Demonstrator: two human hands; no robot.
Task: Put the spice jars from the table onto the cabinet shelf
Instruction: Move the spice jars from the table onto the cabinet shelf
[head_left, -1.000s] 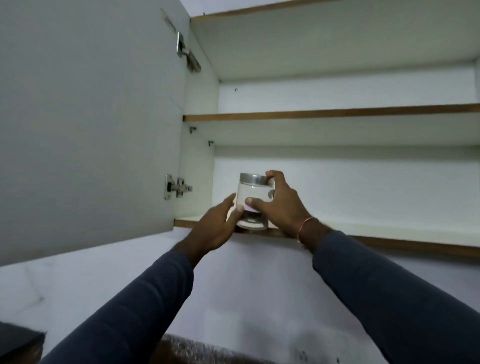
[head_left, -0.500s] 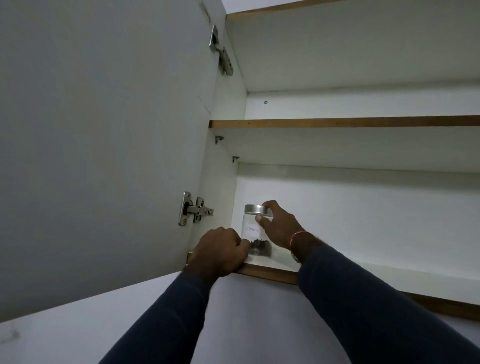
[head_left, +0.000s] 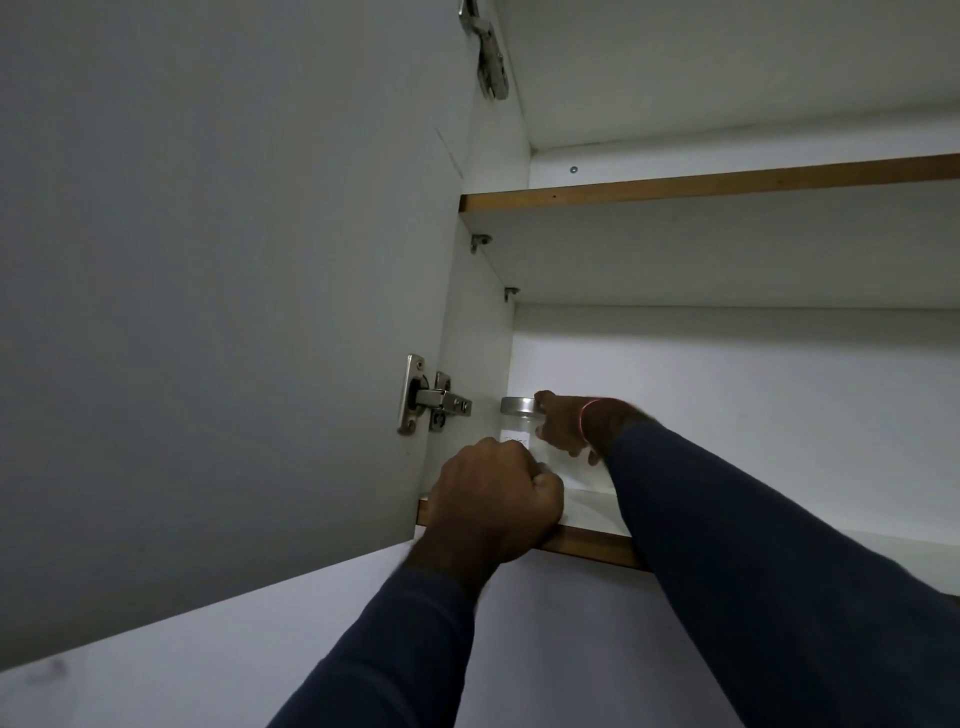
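Observation:
A clear spice jar (head_left: 519, 423) with a silver lid and a white label stands deep in the back left corner of the bottom cabinet shelf (head_left: 587, 545). My right hand (head_left: 563, 428) reaches into the cabinet and grips the jar from the right, with fingers at the lid and side. My left hand (head_left: 493, 499) is curled into a fist at the shelf's front edge, just in front of the jar, and hides the jar's lower part. I see nothing held in it.
The open white cabinet door (head_left: 234, 286) hangs at the left with a metal hinge (head_left: 434, 400). A second shelf (head_left: 701, 182) runs above. The bottom shelf stretches to the right of the jar.
The jar has gone from the shelf's front edge to the back left corner with my right hand on it. My left hand let go and curled at the shelf edge. The view moved closer.

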